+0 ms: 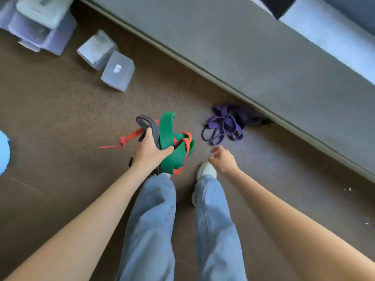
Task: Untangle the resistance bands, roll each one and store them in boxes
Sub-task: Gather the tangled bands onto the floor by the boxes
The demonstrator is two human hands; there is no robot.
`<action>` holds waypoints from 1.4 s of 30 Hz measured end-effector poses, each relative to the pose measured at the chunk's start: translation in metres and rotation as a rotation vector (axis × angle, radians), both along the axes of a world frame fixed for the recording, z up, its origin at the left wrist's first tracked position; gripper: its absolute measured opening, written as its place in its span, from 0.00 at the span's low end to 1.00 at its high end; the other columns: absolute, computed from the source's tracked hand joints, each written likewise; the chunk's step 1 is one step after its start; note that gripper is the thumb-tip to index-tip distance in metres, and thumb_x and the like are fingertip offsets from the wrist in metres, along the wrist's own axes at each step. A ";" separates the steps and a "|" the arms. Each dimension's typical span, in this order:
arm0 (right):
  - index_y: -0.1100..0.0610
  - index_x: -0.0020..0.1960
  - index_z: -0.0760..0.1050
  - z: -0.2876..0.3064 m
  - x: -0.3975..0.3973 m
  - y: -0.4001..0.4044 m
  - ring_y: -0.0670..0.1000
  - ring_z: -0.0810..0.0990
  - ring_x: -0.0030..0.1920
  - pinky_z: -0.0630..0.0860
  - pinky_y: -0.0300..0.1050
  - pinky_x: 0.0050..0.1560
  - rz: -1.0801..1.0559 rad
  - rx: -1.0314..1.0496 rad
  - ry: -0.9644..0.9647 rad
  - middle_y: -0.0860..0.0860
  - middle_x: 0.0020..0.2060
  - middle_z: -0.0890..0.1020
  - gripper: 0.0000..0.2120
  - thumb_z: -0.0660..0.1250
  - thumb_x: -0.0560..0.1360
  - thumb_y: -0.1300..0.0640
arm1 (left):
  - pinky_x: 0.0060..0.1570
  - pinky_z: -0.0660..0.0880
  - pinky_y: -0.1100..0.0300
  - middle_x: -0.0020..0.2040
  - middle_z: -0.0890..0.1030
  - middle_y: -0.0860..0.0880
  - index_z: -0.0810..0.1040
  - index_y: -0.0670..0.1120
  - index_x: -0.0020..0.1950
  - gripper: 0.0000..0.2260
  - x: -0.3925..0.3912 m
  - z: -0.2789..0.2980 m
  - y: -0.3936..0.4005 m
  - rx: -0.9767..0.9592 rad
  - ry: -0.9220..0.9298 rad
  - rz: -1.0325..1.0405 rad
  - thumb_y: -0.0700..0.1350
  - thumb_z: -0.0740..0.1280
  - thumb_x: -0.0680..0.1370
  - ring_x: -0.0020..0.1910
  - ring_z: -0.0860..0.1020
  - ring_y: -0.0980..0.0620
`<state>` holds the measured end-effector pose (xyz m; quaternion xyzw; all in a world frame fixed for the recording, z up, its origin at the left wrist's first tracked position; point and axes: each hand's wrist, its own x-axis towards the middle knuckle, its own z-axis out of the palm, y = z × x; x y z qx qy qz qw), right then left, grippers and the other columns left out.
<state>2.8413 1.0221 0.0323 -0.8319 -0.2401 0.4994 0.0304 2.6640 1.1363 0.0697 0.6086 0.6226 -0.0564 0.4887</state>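
Barely started, I'd say. The left hand (149,153) has its grip closed around a knotted green, red and grey bundle (172,142); the right hand (222,159) hangs loose, holding nothing. Purple bands (225,123) lie tangled on the floor, boxes (109,61) well apart, nothing rolled.

Blurred stacked boxes (38,23) and blue object (3,153), perhaps cut off.
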 end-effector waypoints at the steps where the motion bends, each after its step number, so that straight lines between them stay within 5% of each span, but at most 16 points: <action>1: 0.60 0.64 0.68 -0.028 0.013 0.004 0.60 0.73 0.60 0.67 0.44 0.56 0.016 -0.003 -0.005 0.61 0.59 0.73 0.19 0.64 0.75 0.59 | 0.42 0.64 0.64 0.59 0.75 0.46 0.66 0.44 0.63 0.25 0.012 -0.024 0.003 -0.016 0.005 0.019 0.45 0.74 0.70 0.61 0.73 0.44; 5: 0.59 0.66 0.67 -0.151 0.069 0.014 0.61 0.70 0.60 0.66 0.45 0.57 0.146 0.017 -0.080 0.61 0.60 0.70 0.23 0.66 0.72 0.61 | 0.52 0.72 0.52 0.59 0.77 0.44 0.69 0.43 0.62 0.26 0.059 -0.130 0.009 -0.018 0.046 0.053 0.47 0.74 0.69 0.59 0.74 0.42; 10: 0.55 0.75 0.55 -0.291 0.123 0.032 0.58 0.55 0.73 0.59 0.55 0.69 0.665 0.073 -0.242 0.56 0.75 0.54 0.38 0.69 0.70 0.61 | 0.51 0.73 0.48 0.58 0.77 0.43 0.68 0.43 0.59 0.25 0.102 -0.248 0.008 0.006 0.074 -0.067 0.49 0.74 0.69 0.57 0.75 0.40; 13: 0.55 0.76 0.49 -0.350 0.143 0.056 0.55 0.47 0.76 0.46 0.60 0.72 0.980 0.038 -0.492 0.54 0.76 0.51 0.36 0.63 0.73 0.63 | 0.50 0.73 0.45 0.54 0.78 0.44 0.68 0.44 0.54 0.22 0.104 -0.299 -0.006 0.007 0.060 -0.056 0.48 0.74 0.68 0.54 0.76 0.40; 16: 0.61 0.72 0.58 -0.374 0.147 0.069 0.59 0.64 0.71 0.44 0.62 0.72 1.026 -0.095 -0.567 0.59 0.68 0.68 0.26 0.58 0.74 0.65 | 0.51 0.73 0.47 0.52 0.78 0.45 0.69 0.43 0.54 0.22 0.096 -0.323 -0.016 -0.012 0.030 0.066 0.48 0.75 0.68 0.54 0.76 0.41; 18: 0.63 0.65 0.65 -0.365 0.131 0.060 0.62 0.73 0.63 0.60 0.60 0.68 0.906 -0.122 -0.477 0.60 0.61 0.74 0.20 0.60 0.74 0.66 | 0.52 0.73 0.48 0.53 0.78 0.45 0.70 0.43 0.55 0.22 0.086 -0.320 -0.018 -0.034 0.028 0.119 0.47 0.75 0.67 0.55 0.76 0.41; 20: 0.66 0.61 0.65 -0.333 0.105 0.044 0.64 0.73 0.60 0.69 0.56 0.59 0.660 -0.061 -0.297 0.64 0.59 0.73 0.17 0.62 0.73 0.65 | 0.51 0.72 0.51 0.54 0.78 0.43 0.70 0.43 0.55 0.22 0.074 -0.296 -0.019 -0.056 0.052 0.148 0.46 0.75 0.68 0.55 0.76 0.41; 22: 0.67 0.59 0.66 -0.277 0.077 0.037 0.63 0.72 0.59 0.67 0.49 0.55 0.401 0.022 -0.097 0.65 0.58 0.71 0.16 0.63 0.73 0.66 | 0.51 0.71 0.51 0.55 0.78 0.42 0.69 0.43 0.56 0.22 0.058 -0.253 -0.015 -0.086 0.086 0.161 0.46 0.74 0.68 0.56 0.76 0.40; 27: 0.62 0.61 0.69 -0.072 0.007 0.060 0.55 0.74 0.47 0.65 0.35 0.37 0.188 0.121 0.154 0.56 0.49 0.76 0.21 0.67 0.69 0.67 | 0.49 0.72 0.51 0.54 0.80 0.41 0.69 0.43 0.57 0.23 -0.002 -0.079 0.000 -0.049 0.166 0.179 0.48 0.73 0.68 0.55 0.77 0.39; 31: 0.60 0.60 0.70 0.101 -0.067 0.086 0.51 0.73 0.48 0.72 0.45 0.50 0.145 0.257 0.333 0.53 0.49 0.76 0.22 0.70 0.68 0.68 | 0.43 0.69 0.54 0.49 0.80 0.44 0.67 0.47 0.50 0.19 -0.084 0.084 0.002 0.094 0.174 0.303 0.48 0.74 0.68 0.53 0.77 0.38; 34: 0.56 0.58 0.71 0.202 -0.129 0.100 0.50 0.74 0.48 0.74 0.46 0.48 0.039 0.396 0.477 0.53 0.50 0.77 0.19 0.71 0.70 0.67 | 0.42 0.70 0.53 0.42 0.76 0.49 0.67 0.47 0.47 0.19 -0.155 0.178 -0.002 0.186 0.151 0.461 0.46 0.75 0.67 0.51 0.77 0.40; 38: 0.50 0.52 0.72 0.265 -0.200 0.131 0.52 0.76 0.48 0.74 0.42 0.43 -0.085 0.453 0.591 0.57 0.54 0.78 0.17 0.70 0.70 0.67 | 0.48 0.73 0.49 0.47 0.79 0.49 0.70 0.46 0.52 0.21 -0.244 0.243 0.002 0.290 0.062 0.697 0.46 0.76 0.66 0.53 0.77 0.42; 42: 0.54 0.51 0.73 0.290 -0.275 0.183 0.48 0.76 0.35 0.72 0.34 0.26 -0.237 0.482 0.441 0.56 0.47 0.78 0.15 0.69 0.69 0.69 | 0.59 0.72 0.45 0.58 0.78 0.42 0.69 0.42 0.63 0.27 -0.332 0.268 0.047 0.364 0.010 0.892 0.43 0.75 0.68 0.59 0.76 0.42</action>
